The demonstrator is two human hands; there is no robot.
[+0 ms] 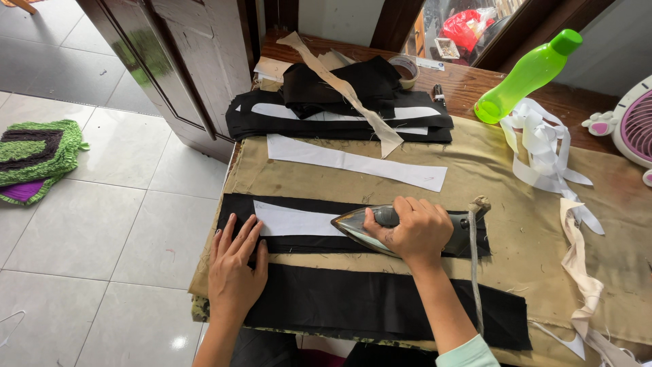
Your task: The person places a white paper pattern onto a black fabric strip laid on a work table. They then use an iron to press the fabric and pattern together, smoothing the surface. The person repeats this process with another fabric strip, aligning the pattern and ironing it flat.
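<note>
A wooden table [475, 80] bears a tan cloth [475, 170].

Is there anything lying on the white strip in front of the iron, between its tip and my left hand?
Nothing visible. The white interfacing strip lies bare between the grey clothes iron, gripped by the right hand, and the left hand flat on the black fabric strip.

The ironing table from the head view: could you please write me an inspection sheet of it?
Surface: tan cloth covers the table.
Job's things: iron on a white strip over black fabric.
Clutter: green bottle, folded black pile, white ribbons, loose white strip.
Grippers: left hand flat on the black fabric; right hand grips the iron.
Cables: iron cord runs toward the person.
Surroundings: tiled floor, green mat, fan.
</note>
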